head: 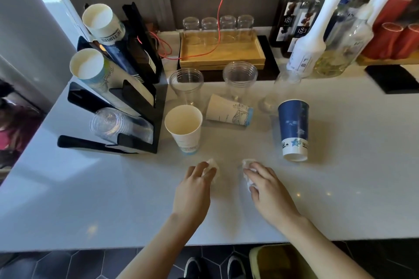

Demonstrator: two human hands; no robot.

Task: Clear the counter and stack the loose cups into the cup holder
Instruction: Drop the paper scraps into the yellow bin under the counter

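On the white counter [113, 199] each hand rests on a crumpled white paper scrap. My left hand [195, 190] covers the left scrap [214, 166]; my right hand [267, 186] covers the right scrap [248, 173]. Behind them stand an upright white paper cup [184, 130], a white paper cup lying on its side [229, 110], an upside-down blue paper cup [294, 130], two upright clear plastic cups [186, 85] [239, 79] and a third clear cup [280, 90]. The black cup holder [145, 97] at left holds paper cup stacks [87, 68] [101, 20] and clear lids [113, 123].
A wooden tray [223, 54] with upside-down glasses sits at the back, crossed by a red cable [221, 7]. Syrup bottles [308, 36] and red cups [394, 38] crowd the back right, beside a black mat [392, 79]. The counter's front edge runs near my forearms.
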